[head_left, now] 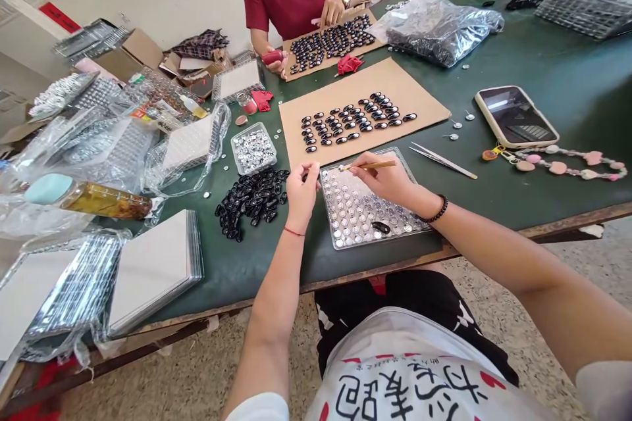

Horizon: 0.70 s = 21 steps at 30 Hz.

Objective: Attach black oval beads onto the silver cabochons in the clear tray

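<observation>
My right hand (pixel 390 179) grips a thin wooden stick (pixel 372 165) whose tip points left over the clear plastic tray (pixel 336 240) of small silver studs. My left hand (pixel 302 192) is pinched shut on a small black piece beside the tray's left edge, near the stick's tip. One black oval piece (pixel 380 227) lies in the tray. A loose pile of black pieces (pixel 251 199) sits left of my left hand. Beyond the tray, a cardboard sheet (pixel 419 105) carries rows of finished black ovals (pixel 356 120).
Metal tweezers (pixel 443 160) lie right of the tray, a phone (pixel 515 116) with a bead strap (pixel 567 168) farther right. A small box of silver studs (pixel 253 148) stands behind the pile. Across the table a person in red works at another cardboard (pixel 332 41). Bagged trays crowd the left.
</observation>
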### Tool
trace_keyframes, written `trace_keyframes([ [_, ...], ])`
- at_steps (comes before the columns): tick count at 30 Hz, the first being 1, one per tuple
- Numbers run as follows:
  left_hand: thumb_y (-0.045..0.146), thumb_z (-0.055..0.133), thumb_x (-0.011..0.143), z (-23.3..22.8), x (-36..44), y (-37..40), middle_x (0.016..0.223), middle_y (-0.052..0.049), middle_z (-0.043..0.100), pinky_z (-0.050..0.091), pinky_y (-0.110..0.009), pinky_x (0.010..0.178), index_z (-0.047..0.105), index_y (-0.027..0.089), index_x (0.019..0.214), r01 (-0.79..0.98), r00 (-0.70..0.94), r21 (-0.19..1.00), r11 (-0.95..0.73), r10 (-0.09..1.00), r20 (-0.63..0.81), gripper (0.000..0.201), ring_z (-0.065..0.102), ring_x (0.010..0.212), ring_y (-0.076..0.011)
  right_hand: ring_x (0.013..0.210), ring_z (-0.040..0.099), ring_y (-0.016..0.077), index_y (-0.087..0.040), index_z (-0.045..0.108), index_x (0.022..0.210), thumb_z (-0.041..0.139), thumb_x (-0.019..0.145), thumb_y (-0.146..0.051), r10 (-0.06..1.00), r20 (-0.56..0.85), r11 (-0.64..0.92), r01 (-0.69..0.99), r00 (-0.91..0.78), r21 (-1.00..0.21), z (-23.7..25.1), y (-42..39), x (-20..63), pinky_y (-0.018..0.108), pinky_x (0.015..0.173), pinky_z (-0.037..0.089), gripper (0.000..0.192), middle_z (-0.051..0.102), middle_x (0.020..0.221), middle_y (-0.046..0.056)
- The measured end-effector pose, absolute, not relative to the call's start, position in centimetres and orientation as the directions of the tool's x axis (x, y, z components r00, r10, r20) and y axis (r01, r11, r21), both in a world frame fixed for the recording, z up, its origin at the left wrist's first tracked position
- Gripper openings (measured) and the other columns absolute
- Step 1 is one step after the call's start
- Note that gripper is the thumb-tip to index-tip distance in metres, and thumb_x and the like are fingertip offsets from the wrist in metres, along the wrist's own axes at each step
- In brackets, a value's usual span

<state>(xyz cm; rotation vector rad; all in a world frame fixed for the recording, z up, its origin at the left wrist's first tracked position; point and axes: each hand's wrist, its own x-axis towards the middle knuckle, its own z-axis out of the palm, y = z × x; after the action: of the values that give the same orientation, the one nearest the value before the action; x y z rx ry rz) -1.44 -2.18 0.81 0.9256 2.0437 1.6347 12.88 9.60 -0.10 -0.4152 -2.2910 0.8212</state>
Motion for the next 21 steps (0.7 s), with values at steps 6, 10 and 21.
trace_keyframes([
  [6, 0.037, 0.046, 0.081, 1.3, -0.4, -2.4, 0.080, -0.003, 0.066, 0.044, -0.023, 0.064, 0.060, 0.021, 0.106, 0.642, -0.547, 0.745, 0.183, 0.790, 0.277, 0.033, 0.058, 0.065, -0.0124, 0.044, 0.044, 0.0081, -0.017, 0.057, 0.079, 0.047, 0.083, -0.034, 0.482, 0.507, 0.768, 0.065, -0.714, -0.637, -0.2, 9.6, 12.8, 0.020, 0.048, 0.031, 0.020, 0.057, 0.056, -0.001],
  [10, 0.036, 0.044, 0.083, 0.9, 0.4, -2.3, 0.101, -0.001, 0.066, 0.044, -0.025, 0.075, 0.062, 0.025, 0.103, 0.760, -0.473, 0.610, 0.226, 0.835, 0.280, 0.029, 0.060, 0.085, -0.0151, 0.048, 0.046, 0.0085, -0.017, 0.057, 0.078, 0.046, 0.084, -0.034, 0.416, 0.541, 0.811, 0.029, -0.731, -0.584, -0.3, 9.3, 12.8, 0.020, 0.049, 0.032, 0.020, 0.059, 0.061, 0.000],
  [21, 0.039, 0.044, 0.080, 0.8, -0.3, -2.3, 0.062, 0.001, 0.060, 0.034, -0.021, 0.055, 0.061, 0.017, 0.071, 0.656, -0.519, 0.701, 0.279, 0.841, 0.150, 0.029, 0.050, 0.057, -0.0104, 0.045, 0.042, 0.0081, -0.018, 0.055, 0.081, 0.044, 0.085, -0.031, 0.417, 0.465, 0.759, 0.018, -0.781, -0.651, -0.2, 9.2, 12.9, 0.020, 0.048, 0.030, 0.017, 0.054, 0.057, -0.001],
])
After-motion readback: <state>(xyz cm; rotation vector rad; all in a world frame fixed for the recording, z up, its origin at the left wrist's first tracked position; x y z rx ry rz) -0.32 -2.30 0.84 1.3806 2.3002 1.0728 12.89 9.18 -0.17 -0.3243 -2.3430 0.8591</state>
